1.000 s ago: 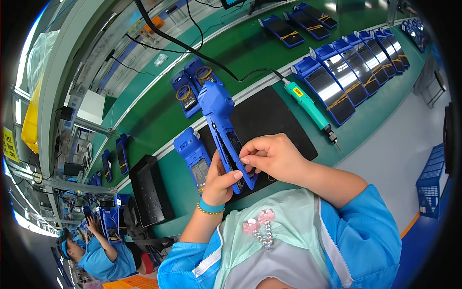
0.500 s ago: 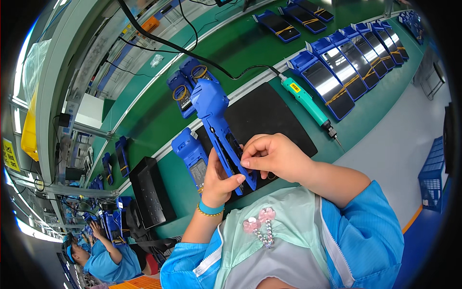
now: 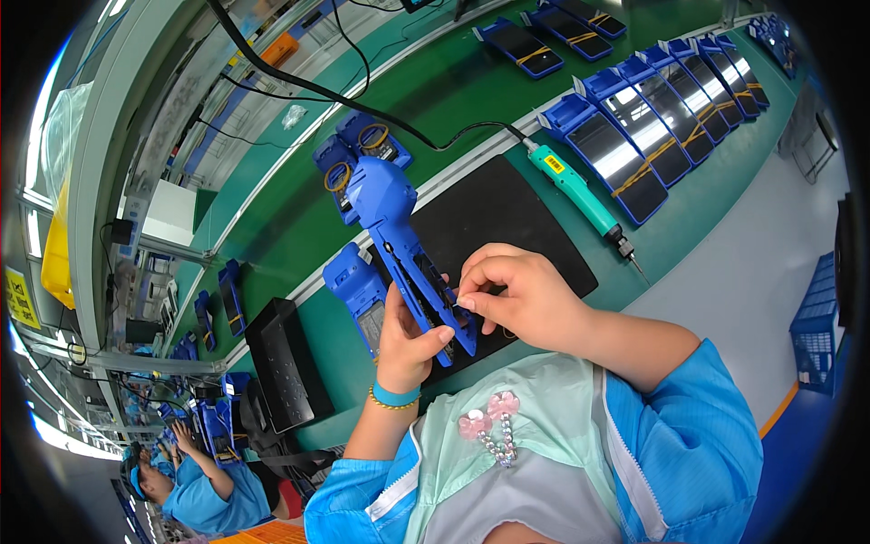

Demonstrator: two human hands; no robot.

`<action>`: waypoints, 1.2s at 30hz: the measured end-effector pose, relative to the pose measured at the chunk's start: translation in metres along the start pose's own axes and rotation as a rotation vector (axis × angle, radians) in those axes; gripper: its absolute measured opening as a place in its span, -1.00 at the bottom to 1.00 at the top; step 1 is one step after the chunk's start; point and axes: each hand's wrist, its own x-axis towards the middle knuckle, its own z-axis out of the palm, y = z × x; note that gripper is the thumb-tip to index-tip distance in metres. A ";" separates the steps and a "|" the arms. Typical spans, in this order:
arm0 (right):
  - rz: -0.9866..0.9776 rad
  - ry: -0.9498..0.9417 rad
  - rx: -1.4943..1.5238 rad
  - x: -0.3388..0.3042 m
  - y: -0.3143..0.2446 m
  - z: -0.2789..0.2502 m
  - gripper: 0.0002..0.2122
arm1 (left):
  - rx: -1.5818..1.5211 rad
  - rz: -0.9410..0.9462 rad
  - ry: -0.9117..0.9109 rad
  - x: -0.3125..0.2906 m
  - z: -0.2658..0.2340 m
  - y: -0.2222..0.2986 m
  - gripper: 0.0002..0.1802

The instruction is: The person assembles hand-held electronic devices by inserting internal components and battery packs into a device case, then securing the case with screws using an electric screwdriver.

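A blue handheld terminal (image 3: 385, 204) stands tilted in front of me, its casing halves parted by a slit along the side. My left hand (image 3: 405, 349) grips its lower end, thumb across the near side. At the opened edge, my right hand (image 3: 518, 292) has thumb and forefinger pinched together. Whatever lies between those fingertips is too small to make out. Left of the held terminal, a second blue terminal (image 3: 355, 279) lies on the bench, partly behind my left hand. Under the work is a black mat (image 3: 503, 218).
A green electric screwdriver (image 3: 575, 192) lies right of the mat, its black cable (image 3: 399, 122) arching overhead. Several banded terminals (image 3: 625, 145) line the back right. A black tray (image 3: 283, 363) stands at left. Another person (image 3: 213, 490) works at lower left; a blue crate (image 3: 816, 326) is at right.
The held terminal's upper end has shifted slightly left and down. My right hand's pinched fingertips remain at its edge, the fingers a little more raised.
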 end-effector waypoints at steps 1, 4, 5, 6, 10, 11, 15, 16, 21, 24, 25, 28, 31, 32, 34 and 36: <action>0.060 -0.013 0.258 0.003 0.011 0.001 -0.93 | 0.022 0.030 0.000 0.000 0.002 0.000 -0.17; 0.209 -0.023 0.682 0.007 0.023 -0.003 -0.94 | -0.132 -0.056 -0.028 -0.003 -0.009 -0.001 -0.07; 0.298 -0.015 0.845 0.008 0.025 -0.007 -0.93 | -0.163 -0.057 -0.073 -0.003 -0.009 0.001 -0.07; 0.298 -0.016 0.846 0.009 0.029 -0.010 -0.93 | -0.163 -0.057 -0.072 -0.003 -0.008 0.002 -0.07; 0.396 0.010 0.980 0.010 0.039 -0.015 -0.93 | -0.254 -0.002 -0.100 -0.003 -0.007 0.002 0.00; 0.443 0.034 0.987 0.010 0.040 -0.016 -0.92 | -0.287 -0.002 -0.119 -0.003 -0.007 0.002 0.02; 0.471 -0.033 0.926 0.011 0.046 -0.015 -0.91 | -0.387 -0.013 -0.173 0.001 -0.010 0.001 0.14; 0.498 -0.062 0.882 0.009 0.045 -0.011 -0.90 | -0.429 0.005 -0.208 0.002 -0.012 -0.001 0.17; 0.570 -0.103 0.788 0.008 0.038 -0.002 -0.85 | -0.388 -0.013 -0.248 0.002 -0.013 -0.002 0.20; 0.547 -0.067 0.794 0.005 0.032 0.000 -0.85 | -0.391 -0.013 -0.234 0.003 -0.011 -0.002 0.19; 0.547 -0.066 0.794 0.005 0.033 0.001 -0.85 | -0.391 -0.014 -0.235 0.003 -0.011 -0.001 0.19; 0.531 -0.077 0.809 0.005 0.040 0.004 -0.84 | -0.362 -0.024 -0.217 0.000 -0.009 0.002 0.18; 0.567 -0.088 0.872 0.004 0.046 0.006 -0.84 | -0.326 -0.082 -0.193 -0.001 -0.004 0.009 0.19; 0.538 -0.123 0.871 0.003 0.050 0.007 -0.84 | -0.327 -0.081 -0.194 -0.001 -0.002 0.010 0.19; 0.510 -0.170 0.870 0.003 0.052 0.007 -0.84 | -0.305 -0.057 -0.157 -0.002 0.001 0.010 0.17; 0.516 -0.215 0.902 0.003 0.049 0.007 -0.84 | -0.321 -0.067 -0.167 -0.003 0.000 0.009 0.17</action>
